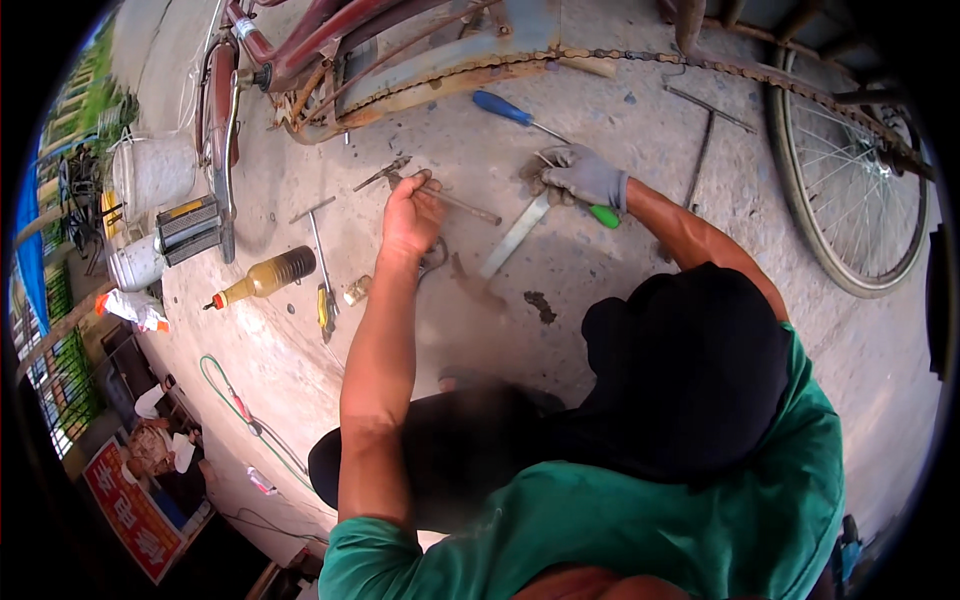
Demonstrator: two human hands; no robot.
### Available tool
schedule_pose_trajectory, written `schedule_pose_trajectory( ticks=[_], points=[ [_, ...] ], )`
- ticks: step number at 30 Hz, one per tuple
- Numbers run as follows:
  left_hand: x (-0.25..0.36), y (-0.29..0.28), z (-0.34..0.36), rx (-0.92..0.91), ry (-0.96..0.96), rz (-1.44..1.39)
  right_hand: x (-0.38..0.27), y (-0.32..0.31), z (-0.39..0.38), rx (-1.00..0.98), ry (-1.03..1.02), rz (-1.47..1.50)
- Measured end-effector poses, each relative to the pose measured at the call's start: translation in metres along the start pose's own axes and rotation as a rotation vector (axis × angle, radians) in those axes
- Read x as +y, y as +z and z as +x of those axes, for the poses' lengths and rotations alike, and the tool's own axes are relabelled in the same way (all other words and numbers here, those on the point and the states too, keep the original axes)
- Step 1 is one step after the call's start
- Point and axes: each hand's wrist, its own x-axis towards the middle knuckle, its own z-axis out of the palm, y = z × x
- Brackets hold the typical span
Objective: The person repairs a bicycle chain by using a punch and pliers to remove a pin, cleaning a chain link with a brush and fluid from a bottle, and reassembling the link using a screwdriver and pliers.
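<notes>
biggest thing is the red bike frame, then the spoked wheel. left hand has bare fingers curled round a slim t-shaped tool, maybe a hammer, rusty brown, held near its dark crosspiece, i'd guess for control. gloved right hand, just to the right, has fingers bunched over a flat pale metal strip and a bright green handle; can't tell which they're clamped on.

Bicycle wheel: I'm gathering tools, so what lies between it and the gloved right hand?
In the head view, a T-shaped metal tool lies between the gloved right hand and the bicycle wheel.
</notes>
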Motion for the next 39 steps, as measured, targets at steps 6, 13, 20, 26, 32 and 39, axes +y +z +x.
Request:
schedule_pose_trajectory(
  ticks=[6,13,20,26,32,39],
  points=[
    [-0.033,-0.014,-0.004,0.067,-0.079,0.173,-0.008,0.001,-0.005,-0.018,-0.009,-0.058],
    [-0.05,-0.026,0.0,0.147,-0.119,0.346,-0.014,0.004,-0.006,-0.016,0.009,-0.174],
    [-0.051,-0.007,0.0,0.226,-0.111,0.471,-0.006,-0.004,-0.004,-0.03,0.034,-0.169],
    [-0.033,-0.002,-0.012,0.339,-0.075,1.023,0.003,0.0,0.002,0.014,0.01,-0.158],
    [-0.015,0.003,-0.003,0.248,0.346,0.929,-0.005,0.012,-0.019,-0.025,0.091,-0.239],
    [0.02,0.034,0.06,0.251,0.497,1.041,0.006,0.02,-0.049,0.045,0.193,-0.325]
  ],
)
